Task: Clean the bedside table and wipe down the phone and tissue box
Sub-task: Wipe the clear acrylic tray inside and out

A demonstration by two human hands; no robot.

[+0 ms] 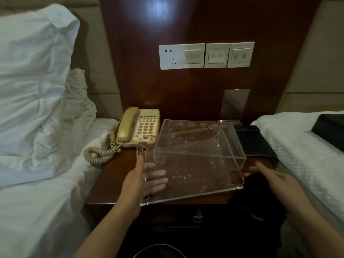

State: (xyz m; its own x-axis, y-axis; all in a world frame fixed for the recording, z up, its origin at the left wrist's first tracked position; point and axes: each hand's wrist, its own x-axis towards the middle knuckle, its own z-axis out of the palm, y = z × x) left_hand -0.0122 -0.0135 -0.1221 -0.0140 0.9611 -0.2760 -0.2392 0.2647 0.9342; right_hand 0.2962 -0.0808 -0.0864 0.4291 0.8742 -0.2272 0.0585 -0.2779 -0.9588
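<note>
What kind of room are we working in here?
Likely a hotel room: a beige corded desk phone on a dark wooden bedside table between two white-sheeted beds, under a bank of white wall switches.

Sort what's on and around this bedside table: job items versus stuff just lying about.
Job: bedside table; phone; clear acrylic box, held by left hand; dark cloth in right hand.

Lying about: black folder; pillow; wall switches.

On the bedside table (111, 175), the phone (138, 127) sits left of the tissue box (195, 155), behind the hands.
</note>
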